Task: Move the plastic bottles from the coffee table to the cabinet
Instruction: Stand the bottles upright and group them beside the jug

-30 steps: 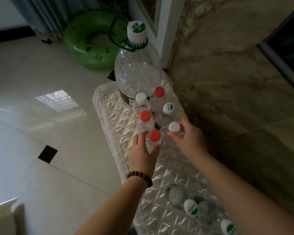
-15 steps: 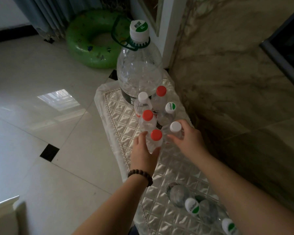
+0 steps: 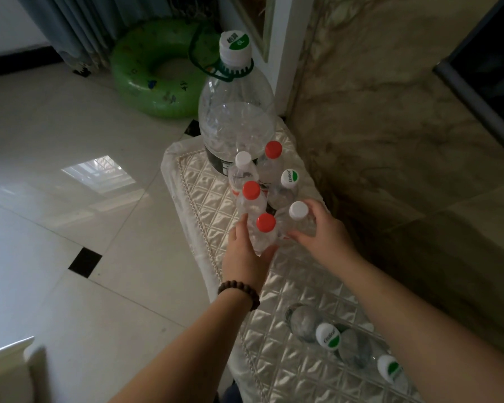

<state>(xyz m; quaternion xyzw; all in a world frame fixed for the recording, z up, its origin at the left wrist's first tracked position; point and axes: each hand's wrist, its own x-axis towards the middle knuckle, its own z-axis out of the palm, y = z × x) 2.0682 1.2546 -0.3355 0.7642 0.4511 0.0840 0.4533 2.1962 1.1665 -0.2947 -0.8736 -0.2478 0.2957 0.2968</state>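
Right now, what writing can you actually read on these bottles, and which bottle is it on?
"6L": cap of the big jug; the characters above it are too blurred.
"Cestbon": green-and-white cap in the upright cluster.
"Cestbon": cap of a lying bottle.
Jug's dark label: too small to read.

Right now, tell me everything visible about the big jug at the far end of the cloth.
The big jug is clear, crinkled plastic and looks empty. It has a white cap with a green patch, a green collar and carry handle at the neck, and a dark label band low down. It stands upright on the quilted cloth, behind the cluster of small bottles. Neither hand touches it.
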